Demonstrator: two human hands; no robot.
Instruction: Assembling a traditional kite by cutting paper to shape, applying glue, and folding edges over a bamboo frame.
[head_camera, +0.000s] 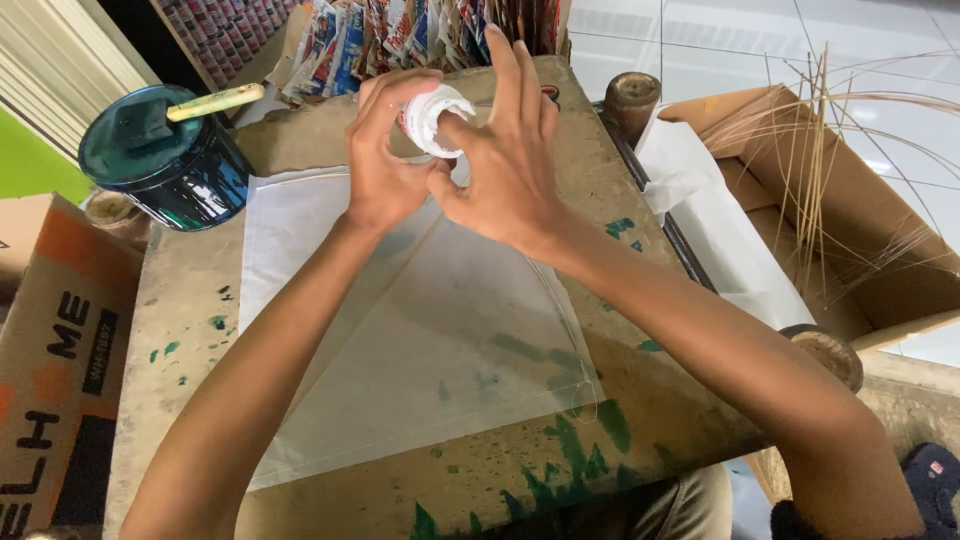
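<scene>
Head view: both hands meet above the far edge of the white paper sheet on the table; left hand fingers curl around a small white spool; right hand pinches its rim, other fingers spread upward; dark paint can left of the sheet.

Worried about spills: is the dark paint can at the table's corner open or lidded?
Open: the paint can shows a bare teal paint surface, with a brush handle resting across its rim.
</scene>
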